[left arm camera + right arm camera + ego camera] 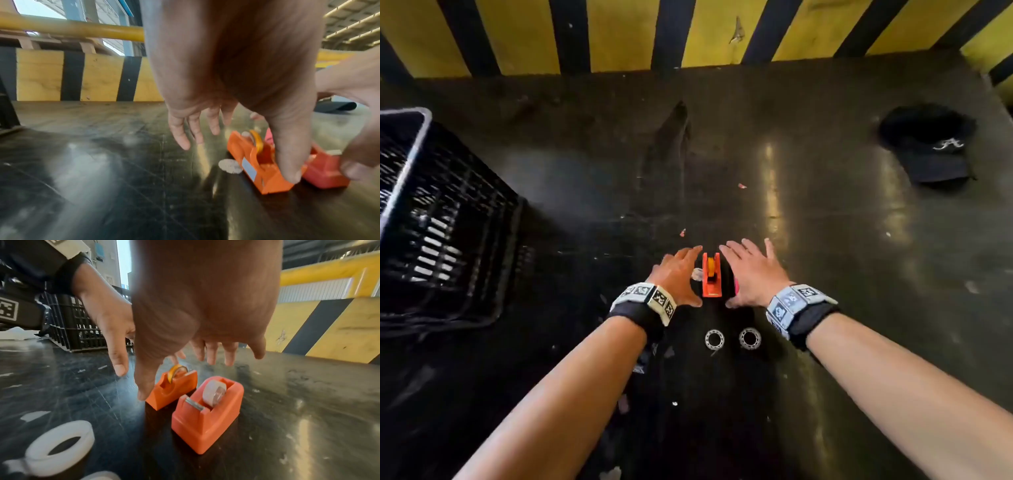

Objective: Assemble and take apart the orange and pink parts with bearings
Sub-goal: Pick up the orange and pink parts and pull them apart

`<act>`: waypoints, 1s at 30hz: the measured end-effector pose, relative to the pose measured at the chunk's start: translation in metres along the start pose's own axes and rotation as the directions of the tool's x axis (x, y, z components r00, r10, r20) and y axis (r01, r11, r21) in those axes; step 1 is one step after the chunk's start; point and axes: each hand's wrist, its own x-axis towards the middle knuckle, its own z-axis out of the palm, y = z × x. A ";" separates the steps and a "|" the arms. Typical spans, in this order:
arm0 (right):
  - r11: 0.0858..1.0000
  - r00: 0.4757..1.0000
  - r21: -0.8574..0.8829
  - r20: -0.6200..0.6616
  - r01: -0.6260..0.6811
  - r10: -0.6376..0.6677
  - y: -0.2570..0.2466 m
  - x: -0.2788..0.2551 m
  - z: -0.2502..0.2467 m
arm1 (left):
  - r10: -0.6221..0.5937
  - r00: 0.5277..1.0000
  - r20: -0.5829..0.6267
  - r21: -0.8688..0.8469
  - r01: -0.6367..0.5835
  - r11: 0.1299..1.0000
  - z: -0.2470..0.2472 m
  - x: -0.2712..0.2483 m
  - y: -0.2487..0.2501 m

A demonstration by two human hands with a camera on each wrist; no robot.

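An orange part [711, 275] [261, 164] [174, 389] holding a yellow wheel stands on the dark table between my hands. Right of it stands the pink part [207, 415] [327, 172] with a white roll in its slot; in the head view only a pink sliver [736, 285] shows under my right hand. My left hand [681, 274] hovers left of the orange part, fingers [180, 139] spread, holding nothing. My right hand [748, 274] is spread above the pink part, its thumb [144, 386] close to the orange one. Two ring bearings [714, 339] [750, 338] lie nearer me.
A black slatted crate [431, 219] stands at the left. A black cap [928, 144] lies far right. A yellow and black striped wall [619, 34] closes the table's far edge. Small scraps dot the dark tabletop [825, 222].
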 end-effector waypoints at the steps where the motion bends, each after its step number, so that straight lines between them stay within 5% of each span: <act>1: 1.000 1.000 -0.021 0.008 0.000 0.000 0.000 0.005 0.001 | 0.016 1.000 0.013 0.013 -0.016 1.000 0.001 0.004 0.001; 7: 0.999 0.997 -0.010 -0.073 0.039 -0.040 -0.006 0.020 0.017 | 0.058 0.997 -0.040 -0.071 -0.061 0.996 0.016 0.015 -0.006; 13: 0.943 0.980 0.303 -0.179 0.139 -0.088 -0.001 0.012 0.018 | 0.117 0.984 -0.134 -0.234 -0.146 0.961 0.011 0.001 -0.014; 19: 0.865 0.981 0.484 -0.190 0.133 -0.045 -0.003 -0.012 0.001 | 0.156 0.971 -0.183 -0.180 -0.189 0.965 0.001 -0.016 -0.018; 30: 0.843 0.994 0.537 -0.107 0.032 0.030 0.006 -0.028 0.005 | -0.148 0.984 -0.096 0.059 0.154 0.986 0.018 -0.026 -0.040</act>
